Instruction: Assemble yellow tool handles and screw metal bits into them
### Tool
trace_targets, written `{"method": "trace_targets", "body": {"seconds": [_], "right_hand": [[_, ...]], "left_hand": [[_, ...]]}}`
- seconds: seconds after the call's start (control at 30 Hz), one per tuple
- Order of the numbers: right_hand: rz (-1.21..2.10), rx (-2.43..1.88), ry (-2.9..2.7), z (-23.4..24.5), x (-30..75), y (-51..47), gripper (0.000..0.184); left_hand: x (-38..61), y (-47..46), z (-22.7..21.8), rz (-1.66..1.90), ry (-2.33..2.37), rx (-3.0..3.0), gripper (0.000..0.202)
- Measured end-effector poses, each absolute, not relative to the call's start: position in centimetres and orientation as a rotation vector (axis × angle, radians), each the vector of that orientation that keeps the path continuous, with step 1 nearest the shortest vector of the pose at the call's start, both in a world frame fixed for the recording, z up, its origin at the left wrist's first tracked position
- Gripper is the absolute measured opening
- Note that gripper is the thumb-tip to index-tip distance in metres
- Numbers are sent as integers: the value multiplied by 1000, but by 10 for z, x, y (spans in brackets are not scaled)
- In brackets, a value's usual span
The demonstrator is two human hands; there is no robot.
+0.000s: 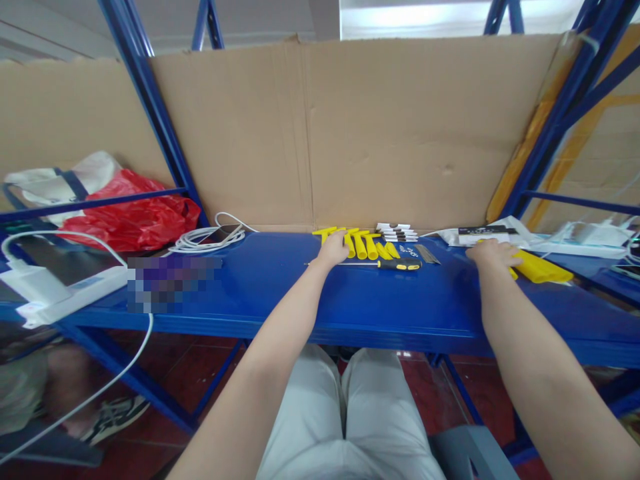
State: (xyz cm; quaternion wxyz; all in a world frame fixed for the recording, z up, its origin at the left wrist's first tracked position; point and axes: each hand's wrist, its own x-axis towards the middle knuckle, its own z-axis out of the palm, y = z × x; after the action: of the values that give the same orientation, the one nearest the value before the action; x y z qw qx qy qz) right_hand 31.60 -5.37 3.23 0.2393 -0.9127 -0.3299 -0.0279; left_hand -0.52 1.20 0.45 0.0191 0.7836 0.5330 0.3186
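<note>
My left hand [334,249] is at the left end of a row of yellow T-shaped plastic pieces [370,247], fingers closed around one of them. Just in front of it lies a screwdriver [400,265] with a black and yellow handle, its shaft pointing left. My right hand [493,255] is further right, with its fingers curled down over a yellow plastic piece that it partly hides. Another yellow plastic piece [543,267] lies beside those fingers. Small yellow parts [387,251], tiny screws [411,251] and thin metal strips [427,254] lie between my hands.
White-and-black packs [397,232] are stacked by the cardboard back wall [425,133]. A black-and-white box [484,233] sits behind my right hand. At left are a power strip [85,293], coiled white cable [207,239] and red bag [135,210]. Blue posts [150,107] frame the bench.
</note>
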Motion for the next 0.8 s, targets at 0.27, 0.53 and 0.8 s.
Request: {"method": "trace_targets", "body": {"seconds": [0.27, 0.53, 0.8], "right_hand": [[197, -2298, -938, 26, 334, -44, 73], [-60, -2139, -1126, 41, 313, -41, 61], [-132, -1497, -1655, 27, 258, -13, 66]], "left_hand": [[-3, 5, 9, 1009, 1622, 2376, 55], [-2, -2, 16, 1079, 1602, 2359, 57], [3, -3, 14, 1072, 1562, 2420, 49]]}}
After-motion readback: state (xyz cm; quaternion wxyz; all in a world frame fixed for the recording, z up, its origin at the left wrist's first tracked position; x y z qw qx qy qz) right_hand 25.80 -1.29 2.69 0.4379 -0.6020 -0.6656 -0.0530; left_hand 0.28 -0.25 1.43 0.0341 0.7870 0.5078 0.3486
